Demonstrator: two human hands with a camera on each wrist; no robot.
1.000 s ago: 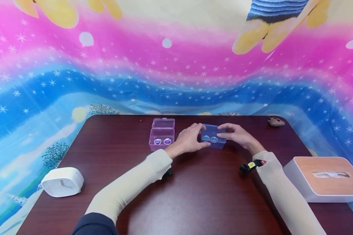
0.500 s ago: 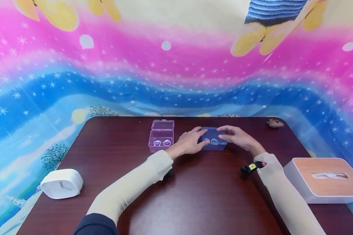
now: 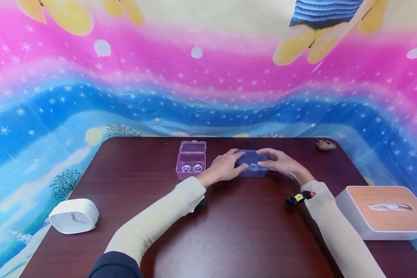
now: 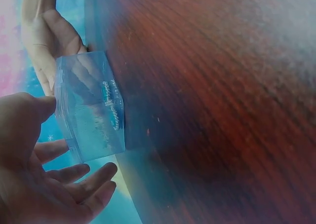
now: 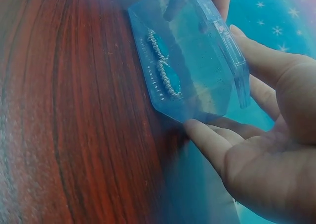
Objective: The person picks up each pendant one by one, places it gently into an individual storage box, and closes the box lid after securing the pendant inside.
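A clear blue plastic box point(image 3: 253, 157) stands on the table between both hands. Its hinged lid lies down over the top; whether the latch has caught I cannot tell. Inside are two blue oval trinkets with beaded rims point(image 5: 170, 79). My left hand point(image 3: 223, 166) holds the box's left end, thumb at the lid's front edge point(image 4: 47, 107). At the other end my right hand point(image 3: 284, 163) holds the box, one finger on the lid and another against the side point(image 5: 202, 137). Left of my left hand, a pink box point(image 3: 191, 158) stands with its lid raised, holding two purple oval trinkets point(image 3: 197, 168).
A white clock point(image 3: 74, 217) sits at the table's left edge. On the right stands a white tissue box point(image 3: 385, 210) with a wood-look top. A small brown object point(image 3: 325, 144) lies in the far right corner. A patterned cloth point(image 3: 208, 85) hangs behind the table.
The blue box's lid has come down flat under my hands, and its front latch now shows. Both hands have shifted only slightly. The pink box has stayed put.
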